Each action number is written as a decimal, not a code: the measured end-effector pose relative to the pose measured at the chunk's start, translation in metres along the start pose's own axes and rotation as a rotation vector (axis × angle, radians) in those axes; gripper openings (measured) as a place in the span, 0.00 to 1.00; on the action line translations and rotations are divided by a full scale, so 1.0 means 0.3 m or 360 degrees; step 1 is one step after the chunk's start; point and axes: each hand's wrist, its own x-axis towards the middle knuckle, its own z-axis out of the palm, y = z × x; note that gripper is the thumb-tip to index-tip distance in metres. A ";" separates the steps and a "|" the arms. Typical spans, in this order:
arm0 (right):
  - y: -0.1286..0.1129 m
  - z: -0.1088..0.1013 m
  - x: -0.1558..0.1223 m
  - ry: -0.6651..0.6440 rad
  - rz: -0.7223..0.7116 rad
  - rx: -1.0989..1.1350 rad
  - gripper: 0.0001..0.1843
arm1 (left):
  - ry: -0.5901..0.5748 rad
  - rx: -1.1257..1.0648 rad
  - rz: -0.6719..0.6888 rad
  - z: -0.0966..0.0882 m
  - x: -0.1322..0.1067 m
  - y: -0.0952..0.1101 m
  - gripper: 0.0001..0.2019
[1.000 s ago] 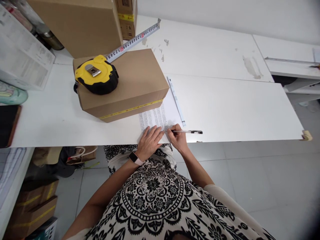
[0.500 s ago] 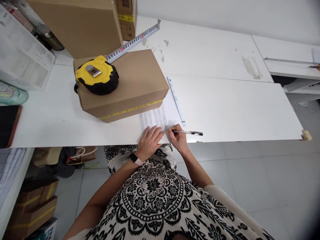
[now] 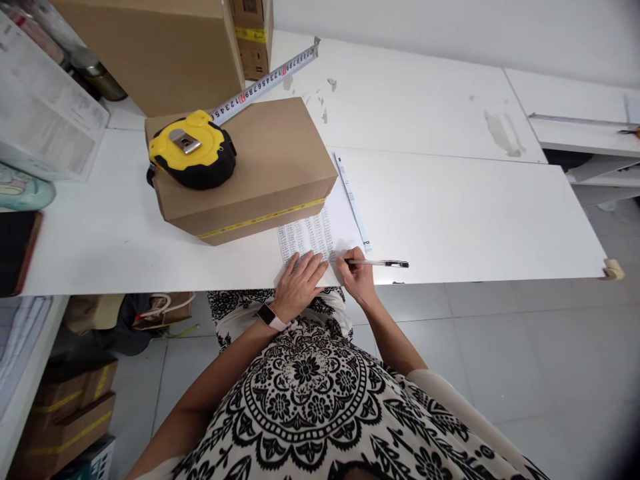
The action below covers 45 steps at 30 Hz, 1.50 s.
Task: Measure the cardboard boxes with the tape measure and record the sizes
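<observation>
My right hand (image 3: pixel 358 279) grips a pen (image 3: pixel 383 263) with its tip on a printed sheet of paper (image 3: pixel 320 233) at the near edge of the white table (image 3: pixel 450 213). My left hand (image 3: pixel 299 283) lies flat on the sheet, fingers spread, a watch on its wrist. Just behind the sheet sits a brown cardboard box (image 3: pixel 270 160) with yellow tape. A yellow and black tape measure (image 3: pixel 194 150) rests on the box, its blade (image 3: pixel 267 80) stretched out toward the back.
A larger cardboard box (image 3: pixel 155 47) and a smaller one (image 3: pixel 254 37) stand at the back left. Printed papers (image 3: pixel 43 113) lie at the far left. More boxes (image 3: pixel 65 407) and a bag (image 3: pixel 150 313) sit on the floor under the table.
The pen has shifted very slightly to the right in my right hand. My left hand stays flat on the sheet.
</observation>
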 end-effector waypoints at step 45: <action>-0.004 0.005 0.000 0.0070 0.0018 -0.0024 0.14 | -0.0022 -0.0027 -0.0009 -0.003 -0.001 -0.001 0.25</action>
